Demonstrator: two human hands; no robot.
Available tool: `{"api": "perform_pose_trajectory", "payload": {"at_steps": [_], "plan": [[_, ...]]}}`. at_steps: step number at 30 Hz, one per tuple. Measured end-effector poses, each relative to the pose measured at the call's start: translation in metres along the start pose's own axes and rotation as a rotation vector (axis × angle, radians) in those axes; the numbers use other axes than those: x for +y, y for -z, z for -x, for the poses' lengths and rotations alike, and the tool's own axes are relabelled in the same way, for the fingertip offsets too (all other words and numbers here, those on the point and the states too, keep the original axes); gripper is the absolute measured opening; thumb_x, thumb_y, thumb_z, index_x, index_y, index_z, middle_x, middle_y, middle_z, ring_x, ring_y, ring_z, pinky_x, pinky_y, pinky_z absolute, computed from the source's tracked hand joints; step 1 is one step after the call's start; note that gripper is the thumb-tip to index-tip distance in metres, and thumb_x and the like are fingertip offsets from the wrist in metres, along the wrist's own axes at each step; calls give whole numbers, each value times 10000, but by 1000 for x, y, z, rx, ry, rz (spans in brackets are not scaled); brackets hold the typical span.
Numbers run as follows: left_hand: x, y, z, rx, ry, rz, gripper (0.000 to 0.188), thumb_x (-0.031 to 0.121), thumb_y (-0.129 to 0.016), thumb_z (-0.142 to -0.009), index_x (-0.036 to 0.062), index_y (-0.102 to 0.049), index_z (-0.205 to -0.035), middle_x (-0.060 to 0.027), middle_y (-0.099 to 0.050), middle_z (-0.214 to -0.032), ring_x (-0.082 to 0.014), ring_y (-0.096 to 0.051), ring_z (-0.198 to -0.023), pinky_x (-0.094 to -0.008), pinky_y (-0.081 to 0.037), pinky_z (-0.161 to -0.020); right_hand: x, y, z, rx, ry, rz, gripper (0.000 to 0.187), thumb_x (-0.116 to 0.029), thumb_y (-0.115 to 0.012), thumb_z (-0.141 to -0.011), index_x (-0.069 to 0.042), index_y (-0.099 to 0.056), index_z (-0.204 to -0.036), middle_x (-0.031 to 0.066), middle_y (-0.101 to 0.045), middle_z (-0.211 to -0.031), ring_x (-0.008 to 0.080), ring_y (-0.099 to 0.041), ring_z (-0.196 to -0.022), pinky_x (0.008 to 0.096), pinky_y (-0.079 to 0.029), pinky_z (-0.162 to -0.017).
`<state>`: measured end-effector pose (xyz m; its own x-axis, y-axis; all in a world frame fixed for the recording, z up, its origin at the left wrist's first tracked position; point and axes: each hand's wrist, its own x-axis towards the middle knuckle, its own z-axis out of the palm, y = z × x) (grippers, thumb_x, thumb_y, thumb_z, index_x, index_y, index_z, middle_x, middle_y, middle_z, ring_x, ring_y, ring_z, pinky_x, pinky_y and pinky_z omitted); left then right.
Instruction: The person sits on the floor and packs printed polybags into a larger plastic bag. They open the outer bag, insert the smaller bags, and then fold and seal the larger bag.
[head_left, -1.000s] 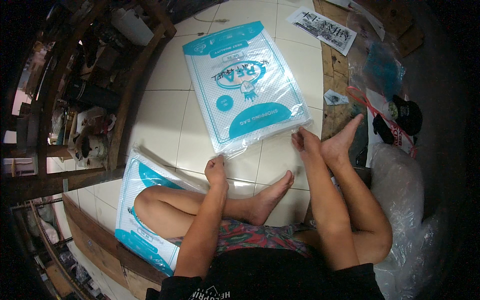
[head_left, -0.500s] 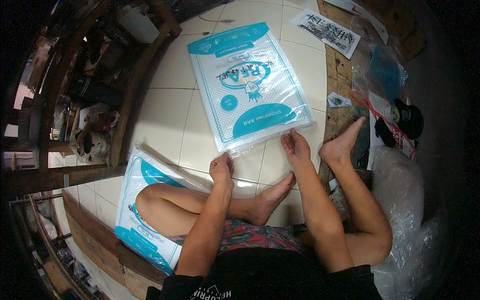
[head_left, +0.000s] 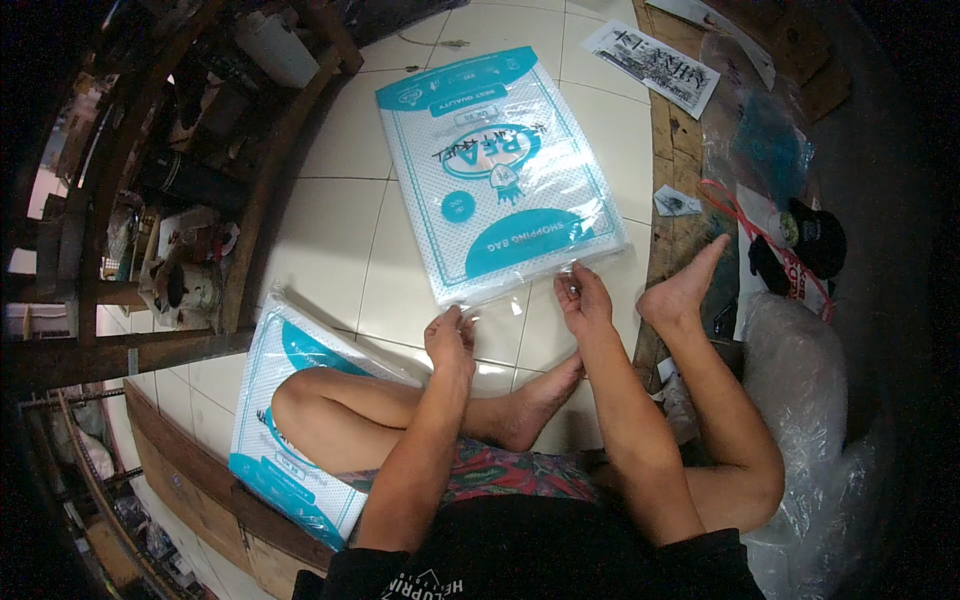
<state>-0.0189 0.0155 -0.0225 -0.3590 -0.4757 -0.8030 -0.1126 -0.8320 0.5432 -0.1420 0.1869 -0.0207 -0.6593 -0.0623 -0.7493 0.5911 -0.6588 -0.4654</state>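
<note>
A flat pack of shopping bags (head_left: 420, 170), in clear plastic with white and turquoise print, lies on the tiled floor in front of me. Its near edge has a loose flap of clear film. At the left end of that flap my left hand (head_left: 450, 338) is closed, thumb and fingers pinching the film. My right hand (head_left: 584, 297) pinches the same flap farther right, just below the printed edge. Between the two hands the film stretches fairly straight. A second, similar pack (head_left: 300, 345) lies at my left, partly hidden under my bent leg.
Wooden shelving (head_left: 262, 180) with cluttered goods stands at the left. A printed sheet (head_left: 655, 68) lies at the far right on a wooden board (head_left: 672, 240). Near my right leg are crumpled clear plastic (head_left: 795, 390), a red strap and a black object (head_left: 822, 240).
My right hand has shifted slightly left along the pack's near edge, and its fingers have curled in. My left hand has turned a little, staying at the left corner. The pack has barely moved.
</note>
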Motion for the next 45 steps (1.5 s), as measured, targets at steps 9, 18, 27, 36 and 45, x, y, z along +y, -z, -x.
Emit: {"api": "perform_pose_trajectory", "payload": {"at_steps": [9, 18, 27, 36, 45], "plan": [[8, -13, 17, 136, 75, -36, 75, 165, -623, -805, 130, -566, -839, 22, -598, -808, -111, -575, -709, -275, -370, -579, 3, 3, -1, -67, 41, -19, 157, -59, -544, -865, -37, -485, -1010, 91, -539, -915, 210, -562, -828, 369, -523, -812], [7, -7, 7, 100, 132, 22, 64, 174, -579, -824, 128, -582, -868, 27, -564, -787, -104, -550, -744, -280, -370, -640, 5, -4, 5, -34, 50, -158, 61, -65, -540, -870, -43, -538, -927, 63, -586, -864, 193, -599, -805, 375, -525, -845], [-2, 6, -2, 59, 43, 75, 57, 110, -601, -829, 126, -567, -872, 19, -617, -794, -104, -595, -722, -245, -412, -559, 5, -5, 8, 81, 82, -13, 150, -73, -532, -891, -13, -494, -1023, 67, -542, -884, 179, -577, -769, 348, -555, -743], [1, 7, 1, 59, -64, 54, 47, 73, -585, -823, 95, -555, -852, -17, -615, -756, -97, -558, -619, -215, -390, -489, 7, 5, 5, 37, 27, 9, 82, -118, -512, -908, -42, -541, -920, 62, -598, -841, 165, -598, -749, 320, -535, -774], [14, 19, 0, 94, -306, -304, 125, 75, -588, -780, 28, -512, -866, -26, -523, -712, -105, -483, -593, -231, -398, -524, -6, 6, 21, 116, 10, 140, 167, -150, -589, -864, -26, -543, -966, 71, -578, -950, 179, -574, -887, 312, -514, -784]]}}
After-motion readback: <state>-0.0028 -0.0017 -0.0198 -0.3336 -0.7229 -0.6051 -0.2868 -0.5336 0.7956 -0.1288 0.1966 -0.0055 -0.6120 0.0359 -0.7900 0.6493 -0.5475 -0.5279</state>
